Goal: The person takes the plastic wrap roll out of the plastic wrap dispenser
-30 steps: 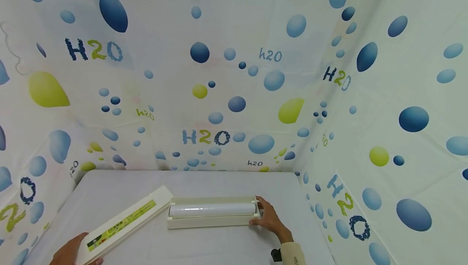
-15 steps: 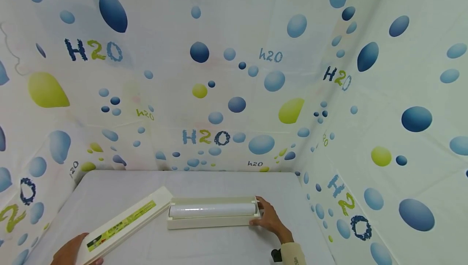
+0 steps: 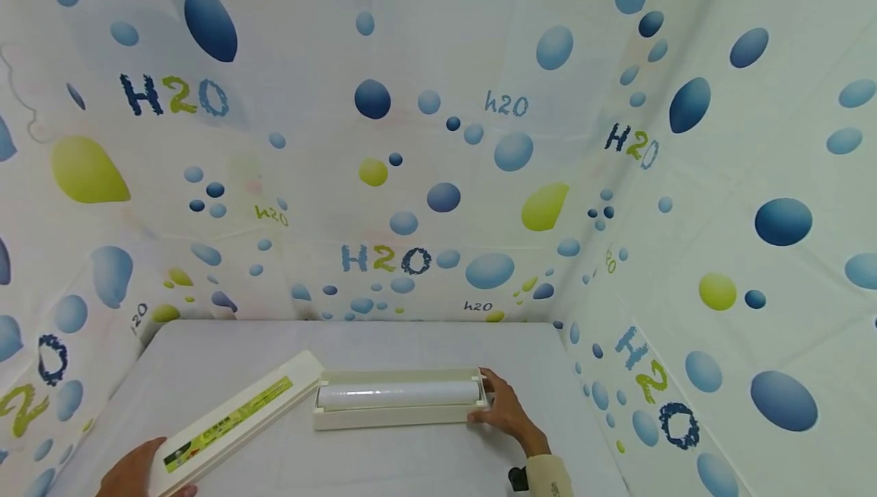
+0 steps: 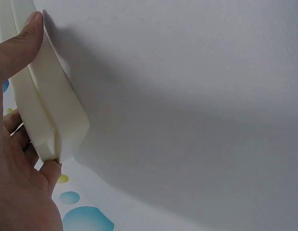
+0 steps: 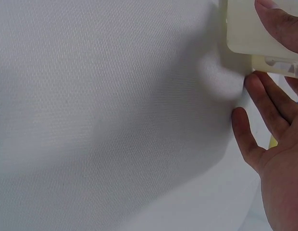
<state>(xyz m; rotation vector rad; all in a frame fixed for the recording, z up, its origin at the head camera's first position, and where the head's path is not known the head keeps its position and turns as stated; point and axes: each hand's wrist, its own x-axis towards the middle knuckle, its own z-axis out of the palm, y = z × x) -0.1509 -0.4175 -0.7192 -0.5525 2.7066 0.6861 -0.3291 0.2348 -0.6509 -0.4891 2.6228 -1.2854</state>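
The lid [image 3: 233, 415] is gripped at its near end by the left hand [image 3: 133, 473], at seven o'clock. The dispenser tray [image 3: 400, 415], at six o'clock, is clasped endwise by the right hand [image 3: 503, 409]. Both are judged light, stiff and smooth, best held at the ends.

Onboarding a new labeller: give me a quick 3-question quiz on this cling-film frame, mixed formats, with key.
1. True or false: the lid lies closed over the dispenser tray.
2. Which hand grips the lid? A) left B) right C) neither
3. Fill in: the film roll lies inside the ______.

Key:
1. False; the lid is off, lying at an angle to the left of the tray on the white table.
2. A; the left hand grips its near end, while the right hand holds the tray's right end.
3. tray
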